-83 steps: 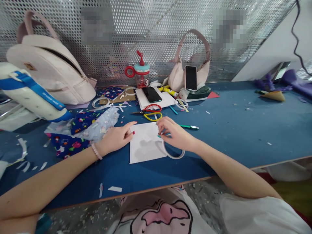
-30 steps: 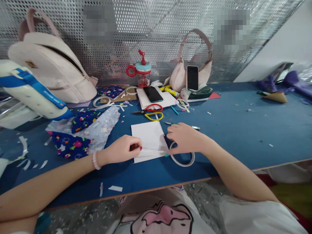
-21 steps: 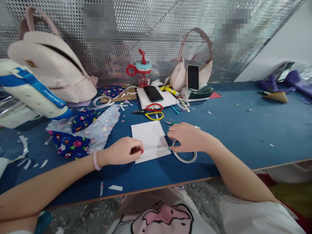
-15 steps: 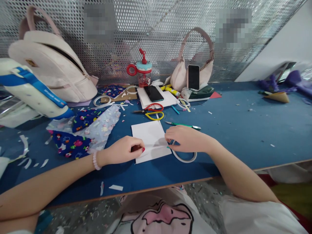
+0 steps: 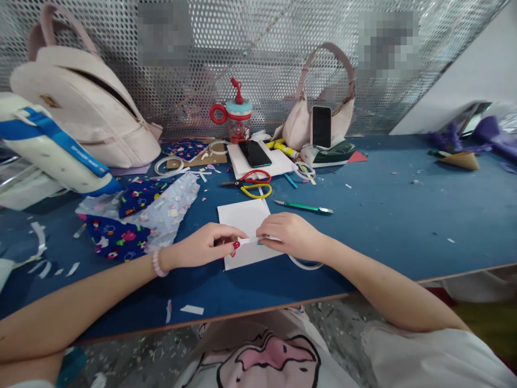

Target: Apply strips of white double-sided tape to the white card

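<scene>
A white sheet of paper lies on the blue table in front of me. My left hand pinches a thin strip of tape on the paper's near part, fingers closed. My right hand meets it from the right, fingers pinched on the same strip. A white tape roll lies under my right wrist, mostly hidden.
Red and yellow scissors and a green pen lie beyond the paper. Patterned fabric pieces sit to the left. Bags, a bottle, two phones and paper scraps line the back by the perforated metal wall.
My right hand slid left along the paper from the tape roll until it met my left hand. My left hand stayed pinched at the paper's left edge.
</scene>
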Motion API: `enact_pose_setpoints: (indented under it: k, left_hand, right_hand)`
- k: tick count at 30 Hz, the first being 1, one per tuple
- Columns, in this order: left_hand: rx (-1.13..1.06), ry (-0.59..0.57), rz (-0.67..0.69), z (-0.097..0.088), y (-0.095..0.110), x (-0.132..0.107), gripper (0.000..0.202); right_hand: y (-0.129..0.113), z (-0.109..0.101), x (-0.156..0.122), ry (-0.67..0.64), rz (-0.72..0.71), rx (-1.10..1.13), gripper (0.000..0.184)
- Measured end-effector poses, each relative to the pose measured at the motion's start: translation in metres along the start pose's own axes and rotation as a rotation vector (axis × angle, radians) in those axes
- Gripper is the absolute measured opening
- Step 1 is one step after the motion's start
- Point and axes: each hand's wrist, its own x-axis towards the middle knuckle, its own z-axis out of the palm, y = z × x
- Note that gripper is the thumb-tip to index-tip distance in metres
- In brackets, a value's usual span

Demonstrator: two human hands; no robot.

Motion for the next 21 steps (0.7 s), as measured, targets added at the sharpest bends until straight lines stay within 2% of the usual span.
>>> enact_pose_setpoints:
  k: [5,9,13,21]
  left_hand:
    - [0.508,0.006,0.354,-0.003,-0.011,0.001,0.031]
    - [0.793,0.005,0.535,-0.006,-0.014,0.001,0.029]
    - [0.892,0.008,0.639,-0.008,-0.010,0.002,0.028]
    - [0.873,-0.017,0.653,-0.008,-0.011,0.002,0.029]
  right_hand:
    - [0.004,-0.005,0.001,0.001,0.064,0.059,0.011]
    - [0.005,-0.005,0.002,-0.016,0.083,0.061,0.011]
    - [0.005,-0.004,0.002,-0.031,0.088,0.077,0.011]
    - [0.006,-0.003,0.002,-0.049,0.083,0.075,0.013]
